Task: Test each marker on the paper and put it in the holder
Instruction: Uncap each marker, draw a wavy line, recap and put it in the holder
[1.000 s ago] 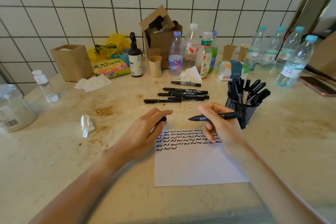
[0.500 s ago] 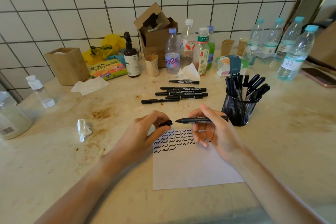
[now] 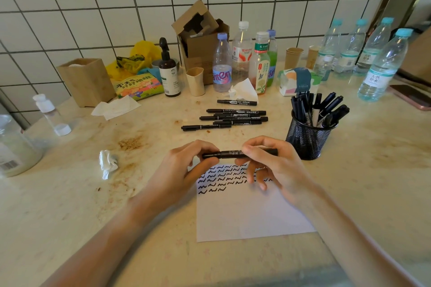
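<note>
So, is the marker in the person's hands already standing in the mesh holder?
No, the marker lies level between the left hand and right hand, above the paper.

Both hands hold one black marker (image 3: pixel 229 154) level above the top of the paper (image 3: pixel 251 214). Left hand (image 3: pixel 186 170) pinches its left end, right hand (image 3: pixel 272 165) grips the barrel. Paper has rows of black squiggles. Mesh holder (image 3: pixel 307 140) full of markers, just right of the hands. Six loose markers (image 3: pixel 233 116) lie on the table (image 3: pixel 70 205) behind. Crumpled tissue (image 3: pixel 107 162) to the left.
</note>
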